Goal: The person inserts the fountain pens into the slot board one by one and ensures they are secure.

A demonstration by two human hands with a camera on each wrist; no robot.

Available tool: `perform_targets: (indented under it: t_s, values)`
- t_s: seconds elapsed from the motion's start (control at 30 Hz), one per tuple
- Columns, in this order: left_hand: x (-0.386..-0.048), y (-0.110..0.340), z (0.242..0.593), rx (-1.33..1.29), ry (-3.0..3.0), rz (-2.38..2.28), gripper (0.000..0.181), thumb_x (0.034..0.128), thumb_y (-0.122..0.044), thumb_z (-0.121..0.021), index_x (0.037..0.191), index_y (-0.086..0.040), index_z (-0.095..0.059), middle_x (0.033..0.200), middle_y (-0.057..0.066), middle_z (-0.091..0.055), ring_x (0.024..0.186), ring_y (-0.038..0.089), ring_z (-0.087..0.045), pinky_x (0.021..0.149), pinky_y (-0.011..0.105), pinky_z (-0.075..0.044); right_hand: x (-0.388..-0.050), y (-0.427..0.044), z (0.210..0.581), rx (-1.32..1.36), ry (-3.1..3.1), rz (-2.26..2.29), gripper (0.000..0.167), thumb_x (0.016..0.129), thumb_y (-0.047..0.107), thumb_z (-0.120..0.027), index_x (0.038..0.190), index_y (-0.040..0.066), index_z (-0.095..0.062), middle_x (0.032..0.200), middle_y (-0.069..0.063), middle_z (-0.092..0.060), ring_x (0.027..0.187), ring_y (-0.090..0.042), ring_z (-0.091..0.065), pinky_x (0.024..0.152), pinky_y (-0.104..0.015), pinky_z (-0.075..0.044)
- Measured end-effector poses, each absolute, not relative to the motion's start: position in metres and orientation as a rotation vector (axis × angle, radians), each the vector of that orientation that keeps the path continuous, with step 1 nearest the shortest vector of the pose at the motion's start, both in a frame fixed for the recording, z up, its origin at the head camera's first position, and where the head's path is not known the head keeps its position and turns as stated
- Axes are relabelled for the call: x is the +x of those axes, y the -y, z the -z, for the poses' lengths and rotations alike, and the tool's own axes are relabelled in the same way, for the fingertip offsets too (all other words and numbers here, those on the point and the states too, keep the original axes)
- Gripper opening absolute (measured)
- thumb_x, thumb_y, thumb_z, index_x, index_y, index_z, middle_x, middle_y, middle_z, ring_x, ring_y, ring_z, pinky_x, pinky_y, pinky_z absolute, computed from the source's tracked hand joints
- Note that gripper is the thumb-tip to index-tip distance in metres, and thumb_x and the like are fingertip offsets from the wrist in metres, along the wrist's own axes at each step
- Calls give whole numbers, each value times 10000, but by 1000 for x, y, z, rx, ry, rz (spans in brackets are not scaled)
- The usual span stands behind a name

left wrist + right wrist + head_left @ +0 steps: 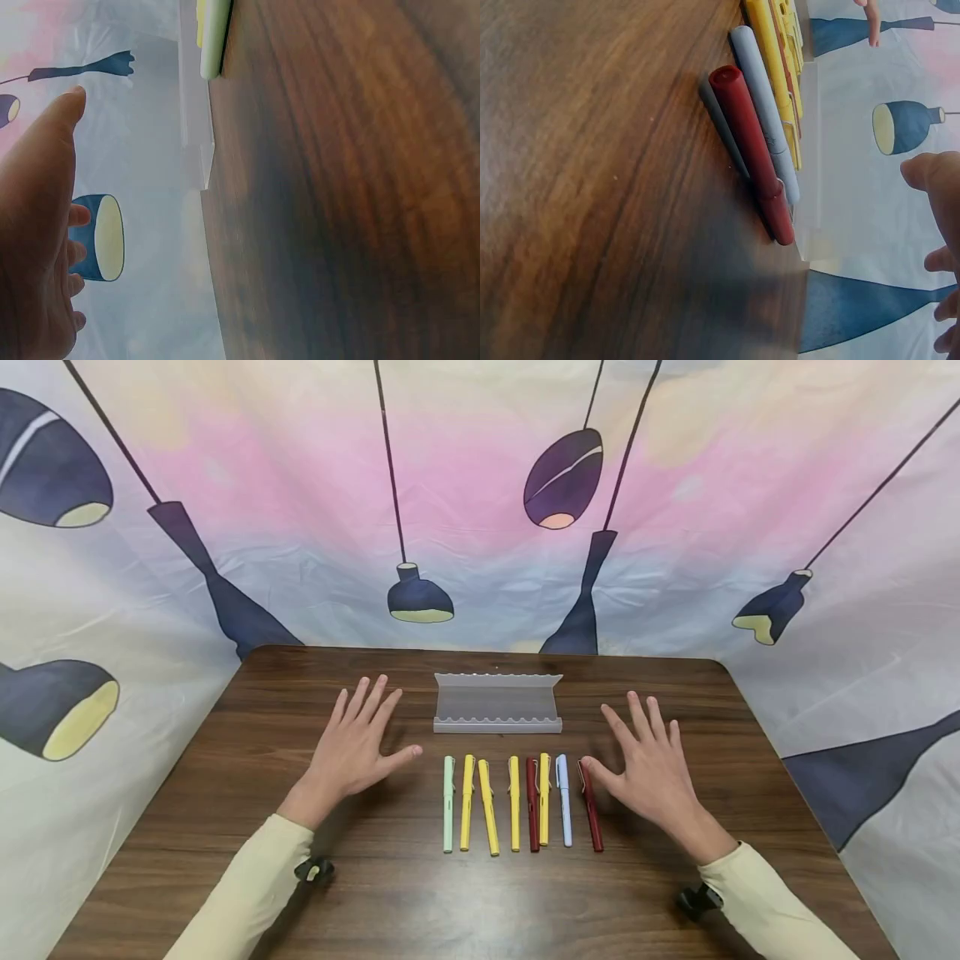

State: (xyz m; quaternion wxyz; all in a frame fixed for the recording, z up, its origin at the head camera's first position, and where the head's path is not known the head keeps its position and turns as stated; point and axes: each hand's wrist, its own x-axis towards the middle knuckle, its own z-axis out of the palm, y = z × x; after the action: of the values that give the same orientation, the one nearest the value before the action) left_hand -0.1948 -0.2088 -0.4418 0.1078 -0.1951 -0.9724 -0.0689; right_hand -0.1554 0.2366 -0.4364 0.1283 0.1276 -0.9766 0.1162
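Several capped pens lie in a row on the table, clips toward the far side. From the left come a mint green pen (448, 804), yellow pens (514, 803), a dark red pen (532, 804) among them, a light blue pen (564, 802) and another dark red pen (592, 807). Behind the row stands a clear pen rack (497, 700) with notched edges, holding nothing. My left hand (352, 752) is spread to the left of the rack and row, holding nothing. The right hand (648, 760) spreads out at the right, its thumb tip near the right-hand red pen's cap.
The brown wooden table (495, 910) reaches back to a hanging cloth (480, 510) printed with dark lamps. The cloth also runs down both sides. Each sleeve has a black device (699, 902) strapped at the wrist.
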Motion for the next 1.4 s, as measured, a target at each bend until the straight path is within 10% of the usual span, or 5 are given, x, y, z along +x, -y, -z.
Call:
perform_targets:
  t_s: [1.4]
  values:
    - [-284, 190, 448, -756, 2996, 927, 997, 882, -576, -745, 1625, -125, -256, 1664, 143, -278, 1511, 390, -288, 1168, 638, -294, -119, -235, 453, 439, 2839, -427, 746, 918, 545, -704, 1491, 98, -532, 1579, -223, -415, 1465, -462, -355, 1092, -653, -396]
